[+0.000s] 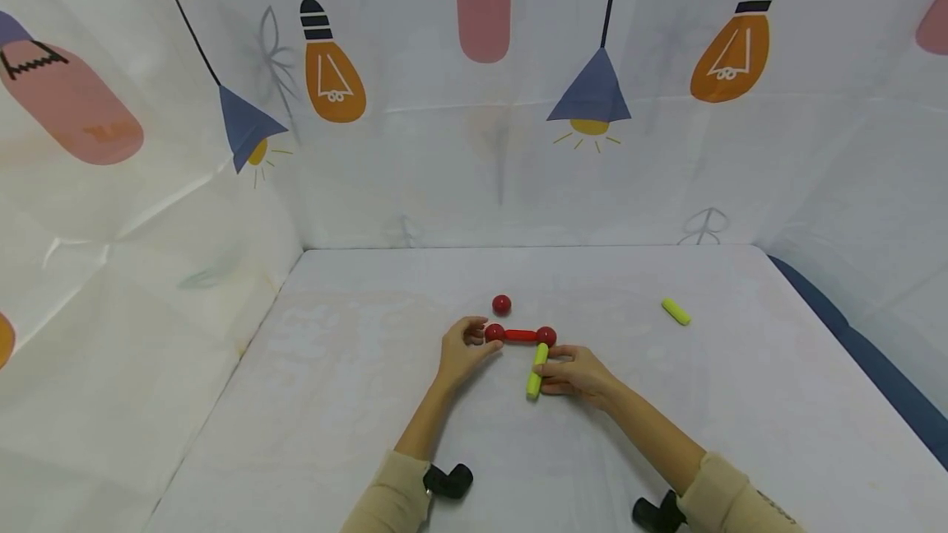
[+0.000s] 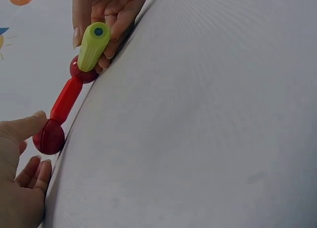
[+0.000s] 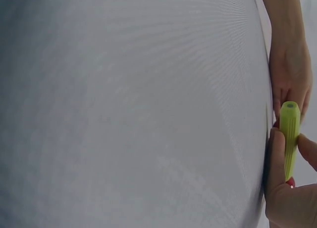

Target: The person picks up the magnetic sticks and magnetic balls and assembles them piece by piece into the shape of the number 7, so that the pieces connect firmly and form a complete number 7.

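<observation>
My left hand point(image 1: 462, 349) holds a red ball point(image 1: 494, 333) between thumb and fingers. From that ball a short red rod point(image 1: 521, 336) runs to a second red ball point(image 1: 546, 335), the three joined in a line. My right hand point(image 1: 583, 374) pinches a yellow-green rod point(image 1: 533, 383), whose far end meets the second ball. In the left wrist view a dark spot marks the near end of the yellow-green rod point(image 2: 91, 52). Whether its far end is fixed in the ball point(image 2: 74, 69) is hidden.
A loose red ball point(image 1: 501, 305) lies just beyond the joined pieces. Another yellow-green rod point(image 1: 676, 311) lies farther right on the white table point(image 1: 333, 393). A white sheet printed with lamps and bulbs point(image 1: 444, 171) hangs behind and at the sides.
</observation>
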A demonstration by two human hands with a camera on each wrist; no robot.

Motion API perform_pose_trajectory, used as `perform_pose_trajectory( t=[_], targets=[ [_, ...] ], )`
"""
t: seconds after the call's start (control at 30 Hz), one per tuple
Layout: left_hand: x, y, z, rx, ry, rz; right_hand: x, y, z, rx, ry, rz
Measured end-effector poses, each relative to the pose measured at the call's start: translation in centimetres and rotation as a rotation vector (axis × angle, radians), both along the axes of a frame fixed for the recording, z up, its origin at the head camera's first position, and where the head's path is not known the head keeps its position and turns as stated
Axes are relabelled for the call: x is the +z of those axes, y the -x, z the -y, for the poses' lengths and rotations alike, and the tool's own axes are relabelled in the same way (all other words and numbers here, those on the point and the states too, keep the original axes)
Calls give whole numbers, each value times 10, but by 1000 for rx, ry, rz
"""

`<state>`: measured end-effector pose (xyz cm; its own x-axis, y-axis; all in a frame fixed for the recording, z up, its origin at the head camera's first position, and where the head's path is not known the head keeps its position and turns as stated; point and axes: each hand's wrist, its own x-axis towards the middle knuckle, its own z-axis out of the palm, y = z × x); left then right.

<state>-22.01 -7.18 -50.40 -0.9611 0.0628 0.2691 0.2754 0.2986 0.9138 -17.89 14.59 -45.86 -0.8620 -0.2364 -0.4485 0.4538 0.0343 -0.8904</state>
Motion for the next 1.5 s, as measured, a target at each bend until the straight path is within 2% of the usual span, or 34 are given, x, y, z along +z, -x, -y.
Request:
perform_pose_trajectory(
  t=[0.1,0.17,0.23,0.33,0.43,0.57,0.7,0.87,1.0,1.13,1.27,1.37,1.5],
  targets=[
    [4,-5,-3,73,-60,-37,-1,0,0,-2,5,-2],
    [13,-11,-5,113,-88,-67,-1,0,0,-1,9,-4],
    [24,-18,-6,123,-94,-75,-2,0,0,-3,13,-5],
    [40,-27,-7,54,-84,-38,-2,1,0,-6,15,-3],
    [45,-30,-7,-68,-42,17,-2,1,0,-10,13,-2],
    [31,-24,-11,-197,7,72,-1,1,0,-3,9,-7],
    [18,-18,-16,-262,36,163,-1,1,0,13,17,-16],
    [19,-19,-21,-314,30,247,0,0,-1,25,35,-24],
    [21,-21,-26,-362,29,274,0,0,-2,34,49,-29],
    [21,-23,-31,-394,-29,341,-2,1,-3,50,69,-36],
    [37,-32,-32,-406,-90,379,-3,1,-4,53,75,-28],
    [39,-34,-33,-418,-104,381,-2,1,-4,48,73,-26],
    [22,-27,-34,-435,-107,384,-3,0,-6,46,67,-16]
  ],
)
